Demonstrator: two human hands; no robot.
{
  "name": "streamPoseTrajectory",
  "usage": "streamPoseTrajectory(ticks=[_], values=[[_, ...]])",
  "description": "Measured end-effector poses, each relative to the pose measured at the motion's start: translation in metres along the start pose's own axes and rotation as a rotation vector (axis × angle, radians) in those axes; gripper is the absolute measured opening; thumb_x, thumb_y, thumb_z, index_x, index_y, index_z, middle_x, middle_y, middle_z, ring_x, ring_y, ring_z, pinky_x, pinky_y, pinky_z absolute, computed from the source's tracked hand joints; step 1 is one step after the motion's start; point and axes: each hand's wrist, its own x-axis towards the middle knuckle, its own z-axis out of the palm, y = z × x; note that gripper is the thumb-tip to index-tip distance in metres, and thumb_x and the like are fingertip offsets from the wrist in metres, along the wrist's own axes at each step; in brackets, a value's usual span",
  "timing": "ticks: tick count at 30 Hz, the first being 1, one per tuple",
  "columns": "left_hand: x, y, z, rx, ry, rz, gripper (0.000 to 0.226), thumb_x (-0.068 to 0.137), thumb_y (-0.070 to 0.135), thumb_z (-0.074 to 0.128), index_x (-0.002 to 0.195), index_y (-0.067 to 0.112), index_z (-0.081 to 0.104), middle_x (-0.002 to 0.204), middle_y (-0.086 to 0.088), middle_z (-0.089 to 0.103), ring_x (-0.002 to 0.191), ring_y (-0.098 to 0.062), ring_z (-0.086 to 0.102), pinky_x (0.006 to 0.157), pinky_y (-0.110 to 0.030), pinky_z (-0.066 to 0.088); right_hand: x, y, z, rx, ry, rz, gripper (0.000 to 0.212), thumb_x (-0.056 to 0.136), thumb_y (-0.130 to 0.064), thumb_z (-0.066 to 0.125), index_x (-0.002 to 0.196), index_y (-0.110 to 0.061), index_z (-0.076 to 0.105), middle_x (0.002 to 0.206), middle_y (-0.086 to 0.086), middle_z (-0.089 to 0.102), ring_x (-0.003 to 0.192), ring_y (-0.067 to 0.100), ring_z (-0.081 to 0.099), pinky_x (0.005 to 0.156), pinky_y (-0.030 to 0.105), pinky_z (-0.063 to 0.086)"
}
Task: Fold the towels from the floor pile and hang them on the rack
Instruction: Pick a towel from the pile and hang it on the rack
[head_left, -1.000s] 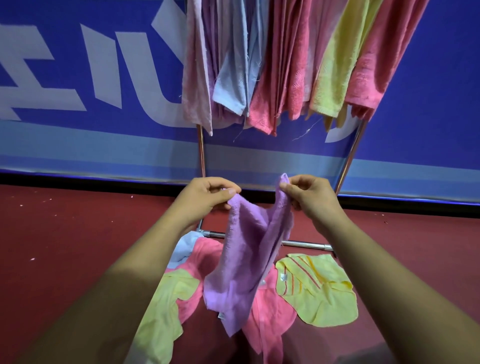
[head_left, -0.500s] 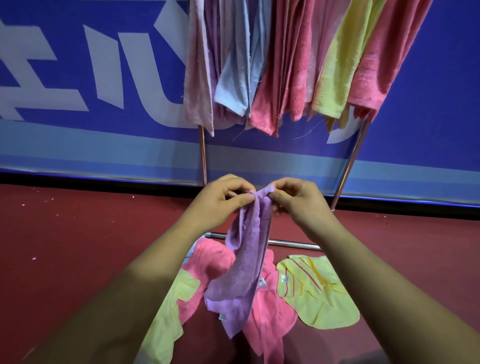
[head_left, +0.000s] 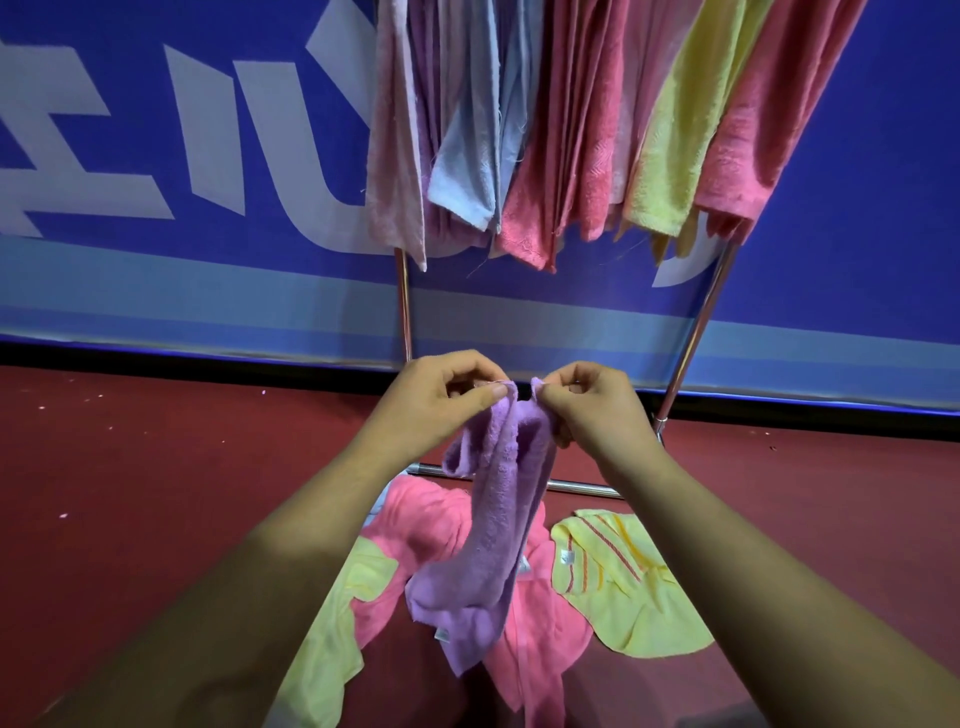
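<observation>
**Matching the corners of a purple towel, frame centre.**
Left hand (head_left: 441, 400) and right hand (head_left: 587, 410) each pinch a top corner of the purple towel (head_left: 498, 519), which hangs above the floor pile (head_left: 415, 519). The corners should meet squarely, edges aligned, before draping it over the rack (head_left: 693, 338) at upper centre.

Purple towel (head_left: 493, 525) in 2 hands' grip

Lighting is running even and fairly bright, with colours looking saturated. A soft shadow is darkening the red floor (head_left: 156, 493) near the bottom edge. Small glints are showing on the chrome rack legs (head_left: 402, 301). Wide-angle distortion is bowing the banner (head_left: 234, 260) lines, and the forearms (head_left: 234, 597) are going soft towards the corners.
</observation>
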Motion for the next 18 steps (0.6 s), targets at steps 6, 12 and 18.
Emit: streamPoseTrajectory(ticks=[6,12,18], values=[[-0.001,-0.002,0.007,0.046,-0.008,-0.020,0.001,0.088,0.017,0.073,0.088,0.017,0.074,0.079,-0.005,0.072,0.069,-0.011,0.057,0.069,-0.034,0.050,-0.003,-0.001,0.002,0.167,-0.050,0.065,0.013,0.093,-0.005,0.068,0.083,0.001,0.062,0.060,0.013,0.063,0.049,0.019,0.057,0.055,0.030,0.052],[0.000,-0.001,0.008,0.010,0.067,-0.071,0.002,0.088,0.018,0.073,0.086,0.017,0.074,0.075,0.001,0.072,0.067,-0.003,0.059,0.066,-0.017,0.046,-0.008,-0.008,0.003,0.207,-0.108,-0.013,0.017,0.092,0.010,0.056,0.086,-0.004,0.064,0.068,0.013,0.068,0.056,0.022,0.064,0.061,0.033,0.058],[0.001,0.001,0.007,-0.065,0.100,-0.095,0.005,0.088,0.017,0.074,0.086,0.012,0.072,0.078,-0.002,0.073,0.071,-0.004,0.061,0.070,-0.018,0.047,-0.012,-0.011,0.006,0.109,-0.258,-0.086,0.011,0.088,-0.017,0.076,0.087,-0.007,0.078,0.075,0.002,0.072,0.073,0.012,0.064,0.079,0.027,0.056]])
